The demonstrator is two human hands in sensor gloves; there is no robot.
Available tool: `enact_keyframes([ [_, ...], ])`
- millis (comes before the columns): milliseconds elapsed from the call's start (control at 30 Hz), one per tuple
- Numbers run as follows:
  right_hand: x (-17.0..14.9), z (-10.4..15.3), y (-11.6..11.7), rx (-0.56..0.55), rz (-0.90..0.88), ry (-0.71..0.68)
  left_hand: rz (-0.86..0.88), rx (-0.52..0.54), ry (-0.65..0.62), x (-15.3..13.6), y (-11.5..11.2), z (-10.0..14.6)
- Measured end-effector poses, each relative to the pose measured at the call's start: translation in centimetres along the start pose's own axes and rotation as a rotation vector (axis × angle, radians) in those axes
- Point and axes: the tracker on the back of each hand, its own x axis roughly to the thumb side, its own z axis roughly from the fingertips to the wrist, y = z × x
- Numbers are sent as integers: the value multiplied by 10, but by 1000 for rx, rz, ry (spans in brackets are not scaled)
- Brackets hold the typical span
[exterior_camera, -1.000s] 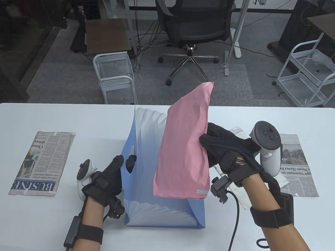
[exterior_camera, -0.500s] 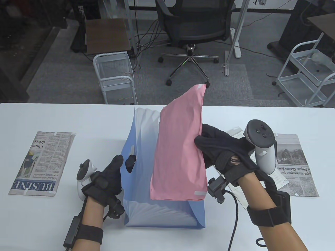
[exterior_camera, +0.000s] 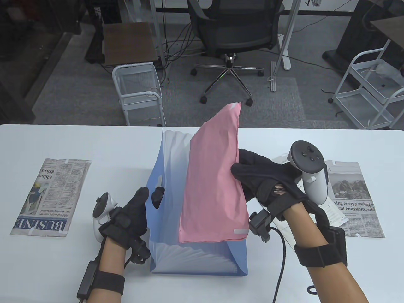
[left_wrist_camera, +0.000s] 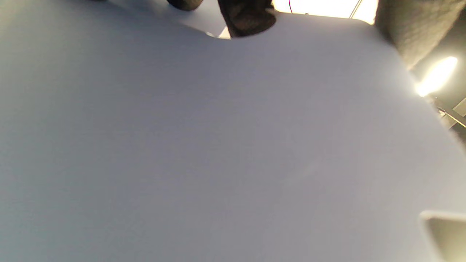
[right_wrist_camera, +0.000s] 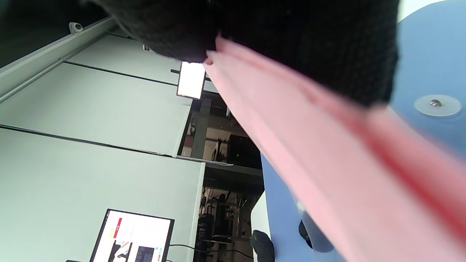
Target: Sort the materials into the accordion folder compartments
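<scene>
A blue accordion folder [exterior_camera: 164, 202] stands open in the middle of the table, its white pleats fanned out. My left hand [exterior_camera: 139, 205] grips its left wall, a fingertip poking through the handle cut-out. That wall fills the left wrist view [left_wrist_camera: 218, 145]. My right hand [exterior_camera: 255, 176] pinches the right edge of a stack of pink paper [exterior_camera: 214, 186], held upright over the open compartments with its lower edge above the folder's front part. The right wrist view shows the pink paper [right_wrist_camera: 327, 163] under my gloved fingers [right_wrist_camera: 291, 43], with the blue folder [right_wrist_camera: 429, 72] behind.
A folded newspaper [exterior_camera: 50, 197] lies on the table at the left. Another newspaper and loose papers [exterior_camera: 353, 195] lie at the right, under my right arm. An office chair [exterior_camera: 233, 34] and wire carts [exterior_camera: 139, 91] stand beyond the table's far edge.
My right hand has moved the pink paper left and slightly down, towards the folder's compartments. My left hand and the folder have not moved.
</scene>
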Motion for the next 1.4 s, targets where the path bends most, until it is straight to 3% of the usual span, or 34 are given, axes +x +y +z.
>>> enact_keyframes([
  [533, -10, -16, 7, 5, 29, 47, 1, -2, 0, -1, -1, 0],
  [733, -12, -24, 13, -43, 91, 104, 3, 2, -2, -1, -1, 0],
  [1400, -7, -24, 30, -103, 249, 186, 2, 0, 0, -2, -1, -1],
])
